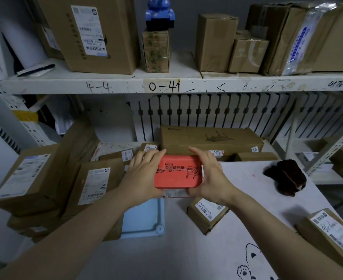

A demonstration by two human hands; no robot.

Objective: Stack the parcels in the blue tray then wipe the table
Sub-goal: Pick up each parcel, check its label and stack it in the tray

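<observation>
One red parcel (178,172) sits between left hand (144,175) and right hand (209,176).

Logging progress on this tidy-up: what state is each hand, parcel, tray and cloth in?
left hand: grips red parcel's left end.
right hand: grips its right end.
red parcel: held between both hands.
blue tray: flat on the table.
small brown parcel: on table, outside tray.
labelled parcel: on table, outside tray.
dark cloth: crumpled on table, untouched.

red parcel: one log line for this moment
hands: left hand and right hand grip red parcel by its ends | blue tray: below, partly hidden | table: brown parcel, corner parcel, dark cloth
</observation>
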